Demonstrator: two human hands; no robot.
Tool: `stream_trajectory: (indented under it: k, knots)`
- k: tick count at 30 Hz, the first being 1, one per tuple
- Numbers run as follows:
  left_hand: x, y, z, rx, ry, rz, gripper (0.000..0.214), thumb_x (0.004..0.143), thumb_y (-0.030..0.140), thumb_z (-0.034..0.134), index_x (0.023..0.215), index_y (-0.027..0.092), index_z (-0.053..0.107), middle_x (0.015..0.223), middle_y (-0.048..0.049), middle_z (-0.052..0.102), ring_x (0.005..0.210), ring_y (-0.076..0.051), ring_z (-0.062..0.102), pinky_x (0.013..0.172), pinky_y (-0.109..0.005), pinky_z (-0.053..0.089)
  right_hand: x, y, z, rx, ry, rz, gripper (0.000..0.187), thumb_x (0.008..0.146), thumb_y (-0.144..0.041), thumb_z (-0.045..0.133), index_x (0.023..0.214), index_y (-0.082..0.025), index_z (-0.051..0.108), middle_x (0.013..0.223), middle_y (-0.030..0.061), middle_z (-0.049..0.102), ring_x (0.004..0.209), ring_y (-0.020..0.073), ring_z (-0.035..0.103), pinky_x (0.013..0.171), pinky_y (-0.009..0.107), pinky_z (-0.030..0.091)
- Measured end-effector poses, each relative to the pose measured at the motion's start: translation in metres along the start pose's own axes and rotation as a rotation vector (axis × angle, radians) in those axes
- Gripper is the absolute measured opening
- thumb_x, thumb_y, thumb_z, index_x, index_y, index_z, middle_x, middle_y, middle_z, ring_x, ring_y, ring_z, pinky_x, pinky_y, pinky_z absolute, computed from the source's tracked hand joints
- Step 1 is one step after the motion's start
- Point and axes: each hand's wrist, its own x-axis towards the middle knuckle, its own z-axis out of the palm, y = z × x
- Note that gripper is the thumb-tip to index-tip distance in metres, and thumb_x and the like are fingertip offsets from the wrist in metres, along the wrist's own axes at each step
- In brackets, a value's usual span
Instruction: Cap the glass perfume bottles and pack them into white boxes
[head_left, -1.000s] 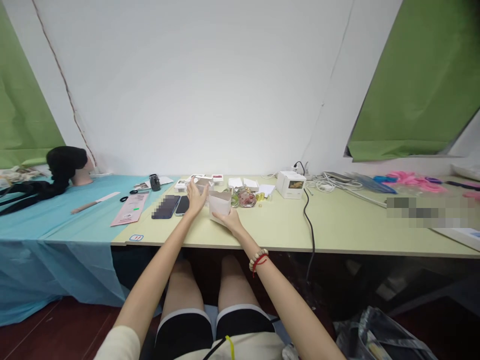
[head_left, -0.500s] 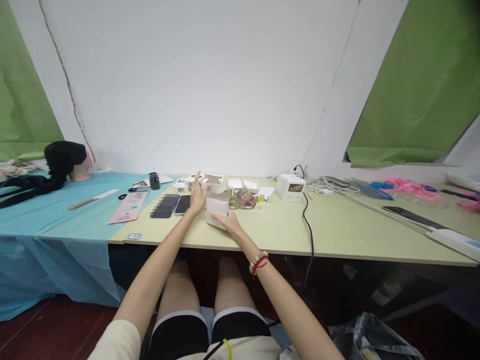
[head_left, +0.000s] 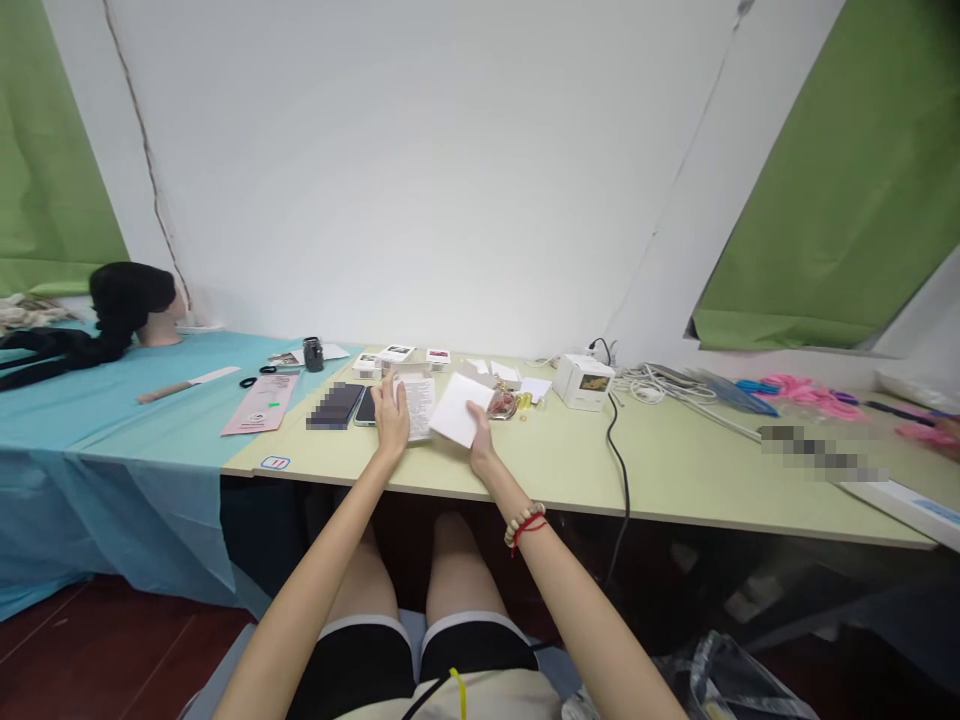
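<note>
My left hand [head_left: 391,420] lies flat, fingers stretched, on a printed white sheet or flattened box [head_left: 418,404] on the pale green table [head_left: 675,470]. My right hand [head_left: 480,440] holds the lower right corner of a tilted white card or box panel [head_left: 459,408], thumb on top. A bead bracelet and red cord circle my right wrist. Just beyond the white panel stand small glass bottles [head_left: 504,403] with pink and yellow contents.
Two phones [head_left: 339,404] lie left of my left hand. Small printed cards [head_left: 396,354], a white device [head_left: 585,379] with a black cable, white cords, a pink leaflet [head_left: 261,417], a knife [head_left: 187,383], a dark jar [head_left: 313,353] and a wig head [head_left: 131,310] on blue cloth surround them.
The upright white box my right hand held now appears flat and tilted. My left hand came down from the raised position and rests flat on the printed sheet.
</note>
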Motion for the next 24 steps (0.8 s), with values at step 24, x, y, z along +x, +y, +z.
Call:
stream_trajectory:
  k: [24]
  knots:
    - [-0.009,0.005,0.001,-0.138,-0.269,0.159,0.035,0.081,0.041,0.051,0.111,0.022,0.048,0.109,-0.0075,0.054,0.102,-0.020,0.053,0.086,-0.033,0.041,-0.004,-0.042,0.030,-0.625,-0.157,-0.692,0.046,0.080,-0.045,0.052,0.118,-0.019,0.050,0.115,0.0120,0.054,0.108,0.0239,0.049,0.078,0.034,0.051]
